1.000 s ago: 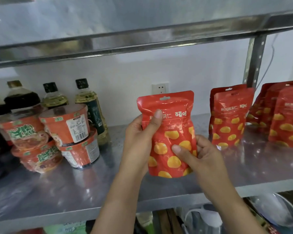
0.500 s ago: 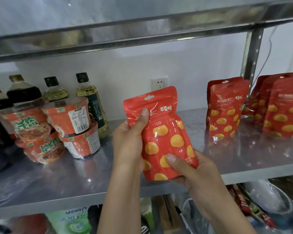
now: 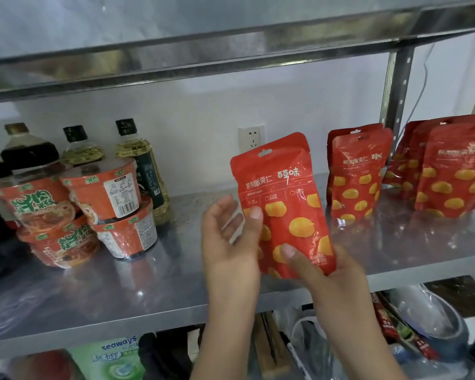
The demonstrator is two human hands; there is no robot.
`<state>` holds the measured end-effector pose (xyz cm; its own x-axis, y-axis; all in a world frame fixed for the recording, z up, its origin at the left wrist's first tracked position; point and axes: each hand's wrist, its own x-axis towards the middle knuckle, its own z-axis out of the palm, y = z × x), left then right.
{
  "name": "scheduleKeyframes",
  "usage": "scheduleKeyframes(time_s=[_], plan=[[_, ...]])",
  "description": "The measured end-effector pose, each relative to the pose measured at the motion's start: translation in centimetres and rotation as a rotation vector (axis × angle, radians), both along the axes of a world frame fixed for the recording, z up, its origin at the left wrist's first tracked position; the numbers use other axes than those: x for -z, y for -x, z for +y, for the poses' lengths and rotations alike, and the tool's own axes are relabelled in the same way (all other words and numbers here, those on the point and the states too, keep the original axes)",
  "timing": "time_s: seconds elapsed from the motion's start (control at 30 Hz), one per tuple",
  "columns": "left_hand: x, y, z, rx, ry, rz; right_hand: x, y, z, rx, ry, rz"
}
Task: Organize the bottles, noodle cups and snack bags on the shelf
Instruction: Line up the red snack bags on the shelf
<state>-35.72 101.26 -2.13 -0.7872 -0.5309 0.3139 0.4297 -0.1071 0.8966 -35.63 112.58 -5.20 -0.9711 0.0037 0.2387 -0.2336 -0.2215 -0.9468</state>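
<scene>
A red glossy foil snack bag point(image 3: 283, 204) printed with yellow chestnuts is held upright, tilted slightly left, over the front part of the stainless-steel shelf point(image 3: 148, 297). It lies between the stacked orange noodle cups point(image 3: 102, 193) and the standing red snack bags point(image 3: 359, 171) of the same kind. The lower part of the bag is grasped by the right hand point(image 3: 327, 272), with the thumb pressed on the front and the fingers hidden behind. The left hand point(image 3: 231, 237) is released, its fingers point(image 3: 232, 223) uncurled beside the bag's left edge, and only the thumb tip is laid on the front face. The bag is judged to be light, soft and crinkly, with a slick film that may slide in a loose pinch. Hold is best taken low across the filled body or at the flat sealed top by the hang slot. On the bag, "熟制板栗仁" and the brand "百草味" are read. A barcode label is seen on one cup, but its print is too small to read. Capped bottles of yellow oil and dark sauce point(image 3: 137, 152) are stood behind the cups. "seaways" is printed on a green pack point(image 3: 115, 357) below the shelf.
</scene>
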Motion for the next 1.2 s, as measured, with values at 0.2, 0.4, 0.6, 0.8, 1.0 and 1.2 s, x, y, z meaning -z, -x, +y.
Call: scheduleKeyframes(time_s=[0.2, 0.4, 0.6, 0.8, 1.0, 1.2], plan=[[1.6, -1.2, 1.3, 0.036, 0.391, -0.141, 0.0, -0.2, -0.7, 0.135, -0.016, 0.117], [0.4, -0.8, 0.5, 0.409, 0.189, -0.174, 0.7, -0.7, -1.6, -0.072, -0.237, 0.186], [0.8, 0.5, -1.2, 0.358, -0.093, -0.2, 0.8, 0.1, -1.6, 0.034, -0.457, 0.342], [1.5, 0.4, -1.7, 0.465, -0.205, -0.228, 0.2, 1.4, -0.4, -0.038, -0.092, 0.035], [1.5, 0.5, -1.8, 0.405, -0.004, -0.17, -0.4, 1.0, -0.4, -0.147, 0.074, -0.027], [1.5, 0.7, -1.7, 0.387, -0.01, -0.126, -0.4, 0.7, -0.4, -0.113, 0.1, 0.019]])
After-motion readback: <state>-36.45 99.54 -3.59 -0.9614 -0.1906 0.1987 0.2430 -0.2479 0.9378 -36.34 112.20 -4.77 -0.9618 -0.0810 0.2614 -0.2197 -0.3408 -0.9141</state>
